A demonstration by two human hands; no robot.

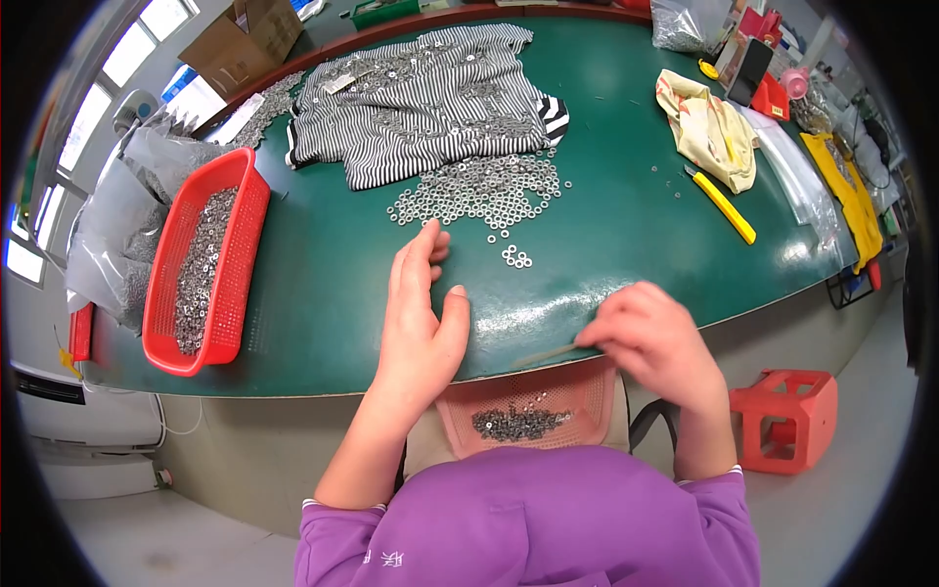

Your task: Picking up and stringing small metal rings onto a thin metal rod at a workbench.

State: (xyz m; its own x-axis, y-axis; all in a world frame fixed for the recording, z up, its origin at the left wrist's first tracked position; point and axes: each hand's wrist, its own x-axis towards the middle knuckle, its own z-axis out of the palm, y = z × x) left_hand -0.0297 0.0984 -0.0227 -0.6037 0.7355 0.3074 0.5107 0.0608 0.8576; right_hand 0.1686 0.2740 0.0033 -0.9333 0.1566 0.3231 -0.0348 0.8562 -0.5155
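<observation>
My left hand (423,318) rests on its edge on the green table, fingers stretched out and thumb apart, holding nothing. Just beyond its fingertips lies a spread of small metal rings (479,191), like nuts or washers. A little cluster of rings (516,257) sits apart, right of the fingertips. Near the front edge, my right hand (650,338) pinches a thin stick-like tool (550,354), blurred, its tip pointing left. Below the table edge, a pink basket (460,430) on my lap holds dark and shiny small metal pieces (518,424).
A striped cloth (391,147) strewn with rings lies at the back. On the left stands a red basket (254,220) of metal pieces beside filled plastic bags (122,215). To the right are a yellow cutter knife (724,207), a cream cloth (699,127) and a phone (749,73).
</observation>
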